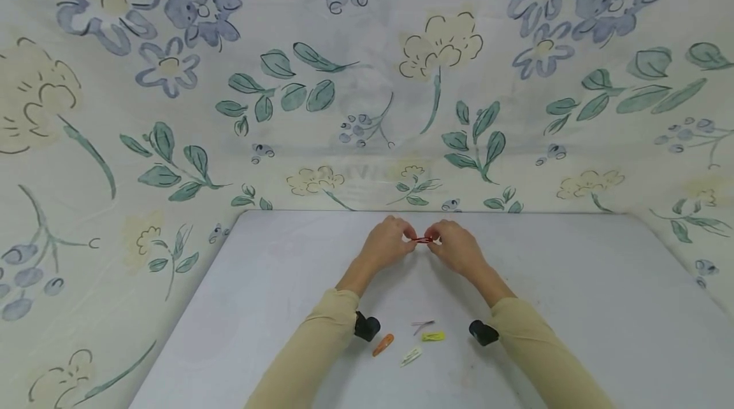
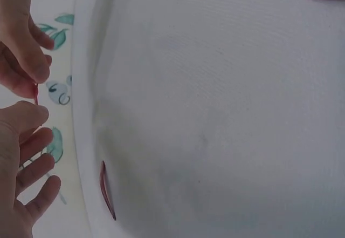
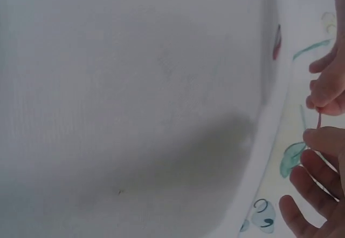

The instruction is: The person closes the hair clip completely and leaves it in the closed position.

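Note:
Over the far part of the white table, my left hand and right hand meet, pinching a small red hair clip between them. Each hand holds one end with thumb and forefinger. In the left wrist view the clip appears edge-on as a thin red strip, and the left hand's other fingers spread loosely. The right wrist view also shows the clip stretched between both hands' fingertips. A dark red, slightly curved clip lies on the table near the far edge; the head view hides it.
Nearer to me lie an orange clip, a yellow clip, a pale yellow clip and a thin forked piece. Beyond the white table hangs a flowered cloth. Both sleeves bear black wrist cameras.

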`<action>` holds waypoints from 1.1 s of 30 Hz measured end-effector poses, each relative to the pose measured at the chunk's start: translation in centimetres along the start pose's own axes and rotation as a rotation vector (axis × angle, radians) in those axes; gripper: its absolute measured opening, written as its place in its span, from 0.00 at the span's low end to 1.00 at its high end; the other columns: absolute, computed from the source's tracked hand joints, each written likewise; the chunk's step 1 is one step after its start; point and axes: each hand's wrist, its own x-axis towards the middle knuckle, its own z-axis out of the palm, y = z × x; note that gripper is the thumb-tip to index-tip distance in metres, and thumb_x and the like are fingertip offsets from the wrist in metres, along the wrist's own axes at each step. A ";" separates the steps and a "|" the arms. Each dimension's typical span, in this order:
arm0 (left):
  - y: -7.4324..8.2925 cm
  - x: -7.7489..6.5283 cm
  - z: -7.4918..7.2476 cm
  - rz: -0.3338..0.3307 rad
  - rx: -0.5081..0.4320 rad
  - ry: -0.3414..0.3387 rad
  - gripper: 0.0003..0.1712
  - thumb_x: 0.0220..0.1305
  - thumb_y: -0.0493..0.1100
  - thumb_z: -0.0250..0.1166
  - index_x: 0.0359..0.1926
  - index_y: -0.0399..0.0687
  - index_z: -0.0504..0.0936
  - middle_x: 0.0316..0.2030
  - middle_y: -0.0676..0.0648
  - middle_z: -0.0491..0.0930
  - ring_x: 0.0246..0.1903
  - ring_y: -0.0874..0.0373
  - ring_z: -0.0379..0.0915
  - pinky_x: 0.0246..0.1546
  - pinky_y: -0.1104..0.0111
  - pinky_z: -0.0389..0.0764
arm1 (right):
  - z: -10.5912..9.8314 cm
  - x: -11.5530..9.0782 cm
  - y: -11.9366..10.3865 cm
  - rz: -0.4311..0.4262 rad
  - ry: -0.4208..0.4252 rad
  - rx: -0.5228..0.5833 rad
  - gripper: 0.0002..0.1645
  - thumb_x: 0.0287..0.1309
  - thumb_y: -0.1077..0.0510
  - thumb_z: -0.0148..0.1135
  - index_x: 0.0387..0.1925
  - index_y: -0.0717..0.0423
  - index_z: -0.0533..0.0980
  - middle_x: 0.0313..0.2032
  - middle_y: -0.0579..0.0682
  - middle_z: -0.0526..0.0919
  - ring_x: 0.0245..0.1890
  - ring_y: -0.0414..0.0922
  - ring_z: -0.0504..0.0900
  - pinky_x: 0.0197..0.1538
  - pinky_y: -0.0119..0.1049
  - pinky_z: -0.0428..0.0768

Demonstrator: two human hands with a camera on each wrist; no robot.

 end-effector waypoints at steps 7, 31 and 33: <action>0.2 0.1 1.2 0.003 0.113 -0.059 0.05 0.60 0.43 0.70 0.37 0.48 0.88 0.36 0.51 0.84 0.40 0.56 0.74 0.41 0.63 0.77 | 0.6 0.4 0.5 -0.011 -0.061 -0.074 0.08 0.58 0.61 0.69 0.40 0.56 0.83 0.37 0.50 0.83 0.41 0.48 0.80 0.47 0.45 0.79; 0.5 0.3 2.7 -0.010 0.213 -0.080 0.04 0.59 0.42 0.69 0.34 0.50 0.89 0.34 0.52 0.82 0.41 0.55 0.75 0.42 0.59 0.77 | 1.6 0.3 0.7 0.022 -0.114 -0.119 0.06 0.56 0.63 0.68 0.36 0.56 0.84 0.31 0.49 0.81 0.34 0.45 0.76 0.40 0.43 0.79; 0.4 0.3 2.8 -0.013 0.214 -0.078 0.04 0.59 0.42 0.69 0.34 0.51 0.89 0.34 0.52 0.82 0.41 0.54 0.76 0.42 0.58 0.77 | 1.6 0.3 0.7 0.014 -0.112 -0.117 0.06 0.55 0.64 0.68 0.37 0.56 0.84 0.31 0.49 0.80 0.34 0.45 0.76 0.40 0.43 0.78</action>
